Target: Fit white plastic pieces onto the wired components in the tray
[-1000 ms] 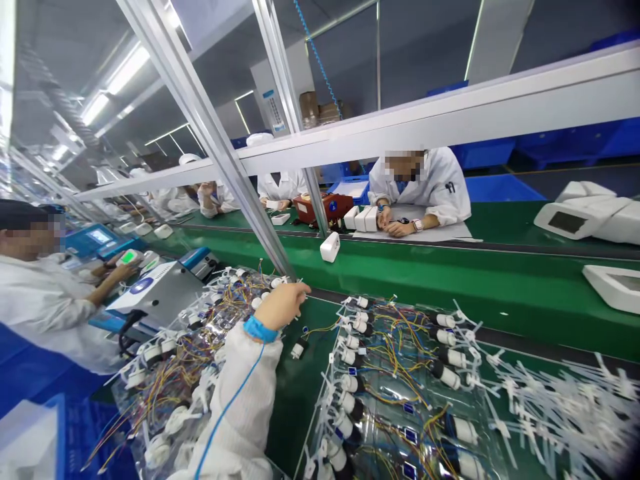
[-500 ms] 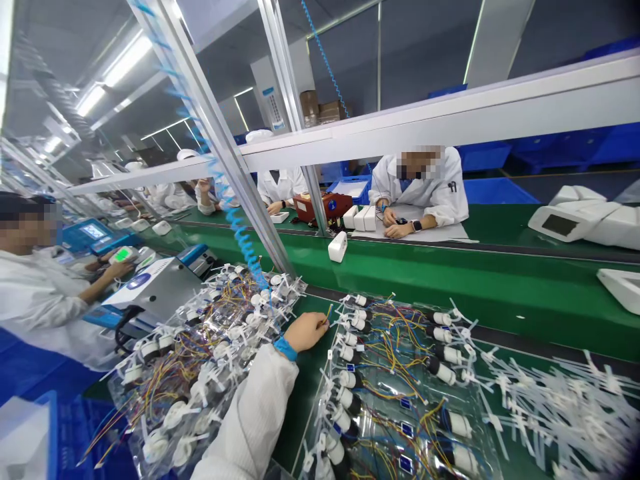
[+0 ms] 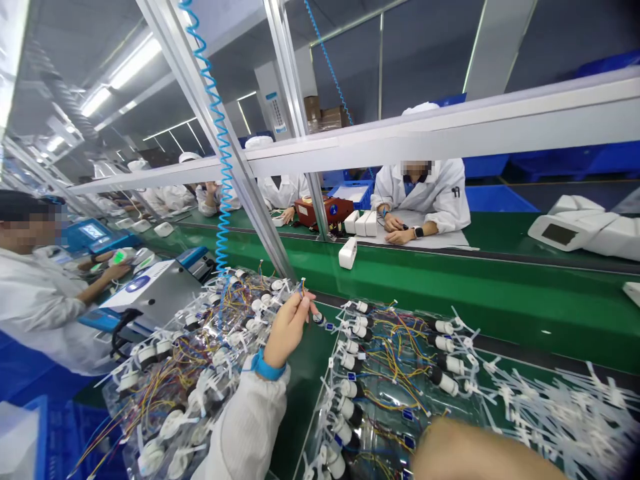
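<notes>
Your left hand (image 3: 285,330) pinches a wired part (image 3: 319,319), fingertips nearly closed, between the clear trays (image 3: 386,398), while your right hand (image 3: 475,453) (blurred, its opening and grip indeterminable) newly enters view, placing both hands by the trays.

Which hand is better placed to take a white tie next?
Probably the right: the right hand, though blurred, is nearer the white ties, while the left hand holds a wired part.

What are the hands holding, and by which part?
Left hand: thin wires, pinched just below their small connector. Right hand: blurred, can't tell.
</notes>
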`<state>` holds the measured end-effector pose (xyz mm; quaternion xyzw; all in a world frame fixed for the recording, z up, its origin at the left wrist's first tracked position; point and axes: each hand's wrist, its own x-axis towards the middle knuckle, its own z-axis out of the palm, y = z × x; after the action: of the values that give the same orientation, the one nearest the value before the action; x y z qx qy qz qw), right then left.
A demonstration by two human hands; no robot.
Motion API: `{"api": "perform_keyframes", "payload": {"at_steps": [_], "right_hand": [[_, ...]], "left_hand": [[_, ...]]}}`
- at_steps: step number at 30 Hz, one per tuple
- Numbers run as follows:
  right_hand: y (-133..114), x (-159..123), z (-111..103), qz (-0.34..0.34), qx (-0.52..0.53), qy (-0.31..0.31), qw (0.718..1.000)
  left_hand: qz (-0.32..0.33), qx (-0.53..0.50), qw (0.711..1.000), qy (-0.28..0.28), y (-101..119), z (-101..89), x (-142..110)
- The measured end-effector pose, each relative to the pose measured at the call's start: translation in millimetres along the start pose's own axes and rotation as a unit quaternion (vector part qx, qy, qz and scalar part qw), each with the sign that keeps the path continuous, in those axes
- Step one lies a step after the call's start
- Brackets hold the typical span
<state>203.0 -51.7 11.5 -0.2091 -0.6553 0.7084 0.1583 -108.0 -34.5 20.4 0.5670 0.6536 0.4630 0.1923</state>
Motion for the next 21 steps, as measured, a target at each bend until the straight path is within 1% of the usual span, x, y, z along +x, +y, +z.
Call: {"api": "perform_keyframes", "payload": {"at_steps": [2,3,4,5,6,7,9,11,12,15,16,17,18,19,20,21], "right_hand": [[2.8,27.8,0.4,0.019,0.069,-0.014,0.997],[4.6,40.4,2.1,0.034,0.131,-0.022,0.991],[6.5,51.2,4.2,0.061,0.246,-0.042,0.966],[8.1,59.6,6.3,0.076,0.335,-0.052,0.938],[9.0,65.6,7.8,0.082,0.419,-0.049,0.903],[9.1,69.2,8.3,0.077,0.484,-0.034,0.871],[6.3,71.3,5.2,0.044,0.549,0.025,0.834],[1.0,69.9,-3.1,0.024,0.573,0.082,0.815],[-1.7,68.9,-8.6,0.021,0.577,0.108,0.809],[-4.4,66.0,-26.4,0.026,0.590,0.184,0.786],[-2.9,64.9,-32.0,0.032,0.594,0.207,0.777],[-0.1,63.6,-37.2,0.039,0.592,0.227,0.772],[3.6,62.1,-41.8,0.046,0.586,0.243,0.772],[8.0,60.7,-45.9,0.047,0.576,0.258,0.774],[12.7,59.5,-49.3,0.041,0.567,0.268,0.778],[17.4,58.7,-52.1,0.034,0.558,0.269,0.784]], "left_hand": [[0.029,-0.029,0.999,-0.009,26.1,2.3,-3.2],[0.045,-0.044,0.998,-0.027,38.8,4.5,-4.9],[0.067,-0.059,0.994,-0.058,50.6,7.3,-6.6],[0.093,-0.068,0.988,-0.101,61.1,10.6,-8.1],[0.129,-0.068,0.979,-0.143,69.9,14.5,-9.3],[0.176,-0.060,0.964,-0.188,76.8,19.0,-10.0],[0.276,-0.038,0.922,-0.269,84.4,29.9,-9.3],[0.349,-0.028,0.873,-0.339,85.8,42.6,-5.5],[0.369,-0.029,0.852,-0.371,85.3,49.0,-2.4],[0.395,-0.048,0.789,-0.468,82.9,64.7,10.8],[0.406,-0.064,0.765,-0.496,82.1,68.2,15.8],[0.415,-0.081,0.747,-0.513,81.1,71.0,20.7],[0.419,-0.098,0.745,-0.510,79.6,73.4,25.1],[0.413,-0.110,0.764,-0.483,77.4,75.7,28.9],[0.392,-0.110,0.803,-0.436,74.4,78.2,32.0],[0.359,-0.096,0.848,-0.376,70.9,81.2,34.4]]}}
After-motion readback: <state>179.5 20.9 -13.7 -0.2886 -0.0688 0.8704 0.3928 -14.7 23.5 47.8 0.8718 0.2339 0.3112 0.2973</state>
